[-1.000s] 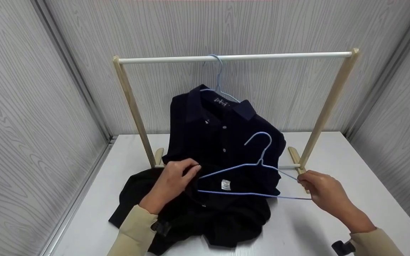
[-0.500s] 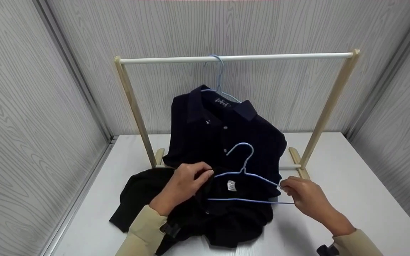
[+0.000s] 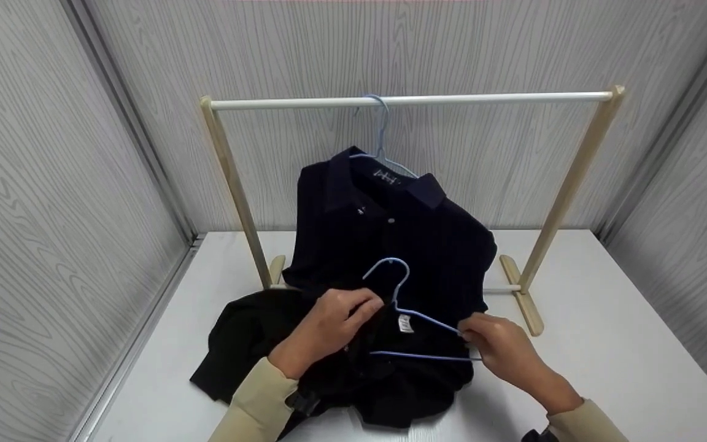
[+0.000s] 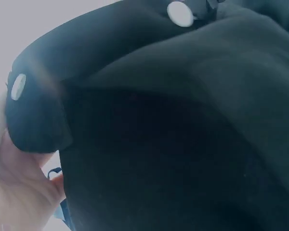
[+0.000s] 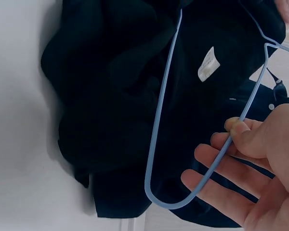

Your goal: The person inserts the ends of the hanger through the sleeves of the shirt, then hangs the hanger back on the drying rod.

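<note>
My right hand point(image 3: 501, 351) pinches the right arm of a light-blue wire hanger point(image 3: 427, 319) between thumb and forefinger; the right wrist view shows the other fingers spread behind the wire. The hanger's left part runs inside the neck of a black buttoned shirt point(image 3: 249, 344) and is hidden there. My left hand point(image 3: 335, 322) pinches the shirt's collar edge beside the hanger's hook. A white label point(image 5: 209, 64) shows inside the neck. In the left wrist view dark cloth with white buttons covers most of the frame, with part of the left hand point(image 4: 24, 192) at its edge.
Behind, a navy shirt point(image 3: 402, 239) hangs on another blue hanger point(image 3: 382, 132) from the white rail point(image 3: 482, 98) of a wooden-legged rack point(image 3: 574, 184). The rack stands on a white table point(image 3: 605, 344), with grey wood-patterned panels point(image 3: 114, 49) around it.
My right hand has moved left with the hanger, sliding its left end deeper into the black shirt's neck. The left hand has shifted slightly right and down with the collar.
</note>
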Motion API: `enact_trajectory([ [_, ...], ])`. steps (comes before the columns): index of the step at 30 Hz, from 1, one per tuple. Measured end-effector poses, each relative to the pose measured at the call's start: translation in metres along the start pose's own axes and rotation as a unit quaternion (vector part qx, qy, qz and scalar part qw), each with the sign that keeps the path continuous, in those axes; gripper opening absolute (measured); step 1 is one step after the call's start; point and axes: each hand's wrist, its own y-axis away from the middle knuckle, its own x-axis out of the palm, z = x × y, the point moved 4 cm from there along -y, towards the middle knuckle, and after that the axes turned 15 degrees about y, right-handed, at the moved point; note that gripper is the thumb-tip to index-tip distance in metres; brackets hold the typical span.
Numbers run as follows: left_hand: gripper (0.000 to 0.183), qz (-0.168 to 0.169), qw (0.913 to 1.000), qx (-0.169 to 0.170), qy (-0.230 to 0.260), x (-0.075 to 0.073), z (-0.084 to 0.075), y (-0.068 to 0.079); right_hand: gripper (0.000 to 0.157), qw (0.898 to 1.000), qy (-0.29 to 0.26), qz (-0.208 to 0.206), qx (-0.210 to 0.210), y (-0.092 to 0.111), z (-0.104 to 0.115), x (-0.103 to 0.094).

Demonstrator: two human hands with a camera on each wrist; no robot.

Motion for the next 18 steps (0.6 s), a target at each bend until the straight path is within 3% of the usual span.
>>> enact_trajectory([
  [4,0.026,-0.033,0.9988,0.014,0.035,-0.003,0.004,0.001,0.021,1.000,-0.003,-0.005,-0.004,0.000,0.003,0.000],
  [8,0.017,-0.062,0.9975,0.025,0.021,-0.007,0.008,0.003,0.020,1.000,-0.002,-0.007,-0.004,-0.001,0.004,-0.001],
  [13,0.017,-0.039,0.9979,-0.007,-0.052,-0.006,0.015,0.009,0.019,1.000,-0.005,-0.012,-0.004,-0.002,0.006,-0.003],
  [18,0.018,-0.035,0.9970,-0.003,-0.069,-0.006,0.014,0.011,0.020,1.000,-0.020,-0.014,-0.009,-0.004,0.008,-0.001],
])
